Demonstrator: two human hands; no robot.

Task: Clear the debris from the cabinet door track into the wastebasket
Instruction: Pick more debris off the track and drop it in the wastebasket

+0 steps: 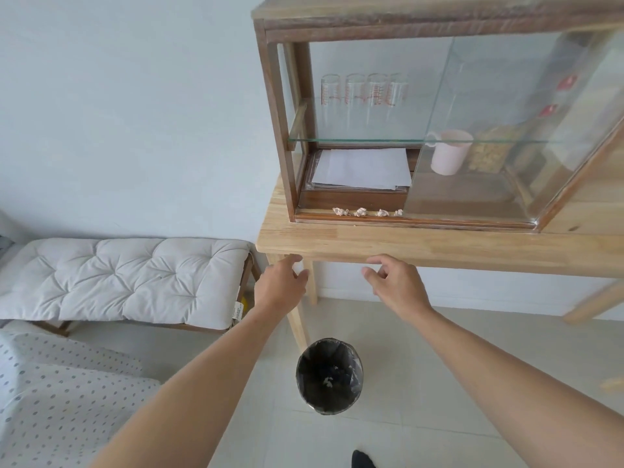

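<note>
Several small crumpled paper scraps (361, 212) lie in the bottom door track (317, 215) of a wooden cabinet with sliding glass doors (472, 130). The left side of the cabinet stands uncovered. My left hand (282, 285) and my right hand (395, 282) hover just below the table's front edge, both empty with fingers loosely apart. A round wastebasket (329, 376) with a black liner stands on the floor below, between my forearms, with a bit of paper in it.
The cabinet sits on a light wooden table (439, 244). Inside it are glass tumblers (364, 92), a pink mug (449, 152), a stack of paper (361, 168). A cushioned bench (125, 278) stands to the left, dotted bedding (57, 393) at lower left.
</note>
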